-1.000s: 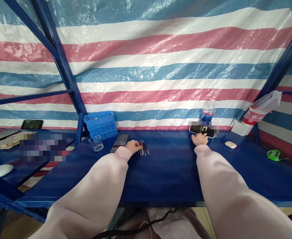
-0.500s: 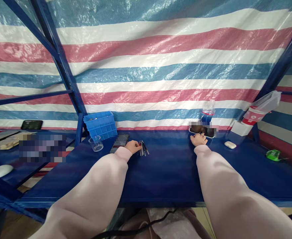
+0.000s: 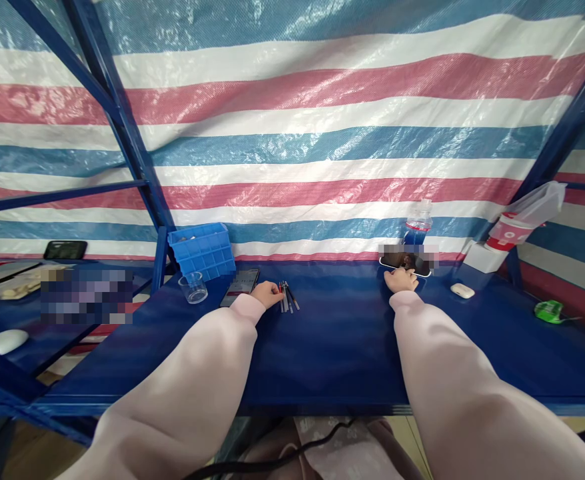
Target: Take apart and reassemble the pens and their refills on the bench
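Note:
My left hand rests on the dark blue tabletop, its fingertips next to a small bundle of thin pens or brushes. A smartphone lies just left of that hand. My right hand sits further right, its fingers on the lower edge of a second smartphone lying flat. Part of that phone's surroundings is pixelated. Pale pink sleeves cover both forearms.
A blue plastic crate and a clear plastic cup stand at the left. A water bottle, white earbud case and green object lie right. A blue metal post divides the table from a lower left shelf.
My right hand has shifted slightly to the right along the phone's edge. My left hand and the objects on the table show no clear movement.

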The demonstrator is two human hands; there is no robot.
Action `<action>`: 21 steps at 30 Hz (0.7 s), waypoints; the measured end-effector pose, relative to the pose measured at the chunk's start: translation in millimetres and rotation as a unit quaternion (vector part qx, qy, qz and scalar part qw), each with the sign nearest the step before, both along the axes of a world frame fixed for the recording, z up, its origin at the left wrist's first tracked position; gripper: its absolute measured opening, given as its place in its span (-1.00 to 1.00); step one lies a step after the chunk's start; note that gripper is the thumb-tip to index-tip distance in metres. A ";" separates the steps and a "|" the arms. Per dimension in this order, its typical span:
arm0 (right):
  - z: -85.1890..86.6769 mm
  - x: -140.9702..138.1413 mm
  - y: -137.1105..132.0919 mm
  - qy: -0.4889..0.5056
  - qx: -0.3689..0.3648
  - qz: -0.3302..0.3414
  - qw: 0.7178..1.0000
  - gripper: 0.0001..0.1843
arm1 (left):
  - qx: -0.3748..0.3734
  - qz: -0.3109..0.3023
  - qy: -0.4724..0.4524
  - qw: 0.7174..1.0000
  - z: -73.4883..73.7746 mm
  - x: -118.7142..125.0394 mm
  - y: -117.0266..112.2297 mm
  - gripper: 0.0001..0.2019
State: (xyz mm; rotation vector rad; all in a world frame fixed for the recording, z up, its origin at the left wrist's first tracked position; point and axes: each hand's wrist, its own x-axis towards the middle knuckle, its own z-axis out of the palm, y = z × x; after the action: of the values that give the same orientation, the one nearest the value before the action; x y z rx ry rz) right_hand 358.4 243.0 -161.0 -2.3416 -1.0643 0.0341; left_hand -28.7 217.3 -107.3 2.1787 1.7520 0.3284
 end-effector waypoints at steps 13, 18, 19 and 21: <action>-1.7 -1.9 -2.2 -0.036 0.015 0.005 0.999 -0.58 | 0.003 -0.004 0.000 1.000 0.3 0.3 -0.6 -0.80; -2.7 -2.2 -1.2 -0.031 0.014 0.007 0.999 -0.58 | 0.005 -0.005 -0.006 1.000 0.7 0.2 -0.7 -0.80; -2.6 -2.4 -1.6 -0.028 0.013 0.007 0.999 -0.58 | 0.006 -0.005 -0.006 1.000 0.7 0.1 -0.6 -0.80; -1.8 -2.8 -3.0 -0.024 0.011 0.010 1.000 -0.60 | 0.006 -0.005 -0.005 1.000 0.4 0.0 -0.1 -0.80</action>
State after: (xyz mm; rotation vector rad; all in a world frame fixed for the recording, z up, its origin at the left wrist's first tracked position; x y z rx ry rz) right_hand 355.5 240.0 -162.8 -2.3232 -1.1060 -0.0245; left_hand -28.8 217.3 -106.9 2.1892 1.7381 0.3477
